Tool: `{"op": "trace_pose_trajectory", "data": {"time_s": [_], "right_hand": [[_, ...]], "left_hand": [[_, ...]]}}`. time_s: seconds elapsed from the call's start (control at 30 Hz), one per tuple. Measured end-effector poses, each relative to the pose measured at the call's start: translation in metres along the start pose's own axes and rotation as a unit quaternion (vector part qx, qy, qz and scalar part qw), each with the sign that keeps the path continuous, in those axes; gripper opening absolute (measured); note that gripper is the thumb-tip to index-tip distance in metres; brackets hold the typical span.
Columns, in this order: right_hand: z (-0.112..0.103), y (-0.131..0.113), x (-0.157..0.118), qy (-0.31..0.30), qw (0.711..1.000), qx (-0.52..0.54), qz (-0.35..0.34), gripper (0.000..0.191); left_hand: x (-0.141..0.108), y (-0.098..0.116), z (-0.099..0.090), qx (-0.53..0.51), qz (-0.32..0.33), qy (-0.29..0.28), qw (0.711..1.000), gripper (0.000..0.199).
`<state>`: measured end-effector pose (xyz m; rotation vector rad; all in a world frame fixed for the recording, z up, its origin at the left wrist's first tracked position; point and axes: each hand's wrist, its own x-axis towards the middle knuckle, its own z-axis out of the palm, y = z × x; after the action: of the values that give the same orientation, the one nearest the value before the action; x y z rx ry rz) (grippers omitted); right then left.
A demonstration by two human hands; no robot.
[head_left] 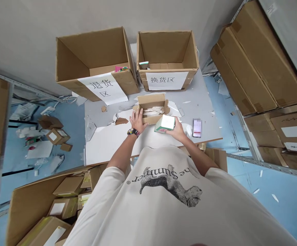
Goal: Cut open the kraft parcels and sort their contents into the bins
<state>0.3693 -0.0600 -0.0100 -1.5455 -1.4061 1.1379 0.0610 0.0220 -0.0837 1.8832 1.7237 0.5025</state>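
In the head view my right hand (177, 131) is closed round a small white and green box (166, 122), tilted above the table's near side. My left hand (137, 122) lies with its fingers spread on the left side of a small opened cardboard box (152, 99). Strips of torn paper packing (153, 110) fill that carton, and its back flap stands up. The white and green box hangs just in front of the carton's right corner. A patterned band circles my left wrist.
Two large open cartons with paper signs, one at left (94, 89) and one at right (167, 81), stand along the table's back. A phone (197, 127) lies at right. Torn paper litters the table (104, 147). A big carton of parcels (25, 201) sits lower left; shelved cartons (256, 61) rise at right.
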Motion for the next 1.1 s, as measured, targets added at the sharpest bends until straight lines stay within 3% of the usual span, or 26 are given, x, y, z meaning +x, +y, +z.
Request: {"op": "trace_pose_trajectory", "data": {"time_s": [0.13,0.2,0.3,0.4,0.57,0.7,0.8,0.97,1.1], "right_hand": [[0.020,0.014,-0.007,-0.059,0.998,-0.018,0.011,0.082],[0.028,0.022,-0.006,-0.082,0.996,-0.022,0.002,0.079],[0.038,0.034,-0.001,-0.101,0.995,-0.023,0.000,0.079],[0.044,0.044,0.003,-0.134,0.990,-0.037,-0.001,0.077],[0.047,0.049,0.003,-0.200,0.977,-0.071,-0.032,0.080],[0.047,0.046,-0.008,-0.163,0.979,-0.094,-0.072,0.094],[0.046,0.044,-0.021,-0.133,0.982,-0.109,-0.082,0.089],[0.050,0.046,-0.033,-0.119,0.986,-0.091,-0.069,0.077],[0.055,0.052,-0.024,-0.132,0.982,-0.086,-0.106,0.088]], "left_hand": [[-0.046,0.016,-0.006,-0.044,0.066,0.031,0.996,0.094],[-0.068,0.021,-0.003,-0.078,0.100,0.004,0.992,0.081],[-0.089,0.025,0.008,-0.111,0.114,-0.059,0.986,0.087],[-0.094,0.025,0.023,-0.130,0.098,-0.101,0.981,0.103],[-0.091,0.022,0.041,-0.138,0.058,-0.111,0.983,0.094],[-0.095,0.021,0.048,-0.128,0.043,-0.089,0.987,0.093],[-0.100,0.020,0.049,-0.113,0.038,-0.077,0.990,0.096],[-0.104,0.020,0.045,-0.098,0.089,-0.094,0.987,0.100],[-0.103,0.020,0.042,-0.084,0.115,-0.119,0.983,0.096]]}}
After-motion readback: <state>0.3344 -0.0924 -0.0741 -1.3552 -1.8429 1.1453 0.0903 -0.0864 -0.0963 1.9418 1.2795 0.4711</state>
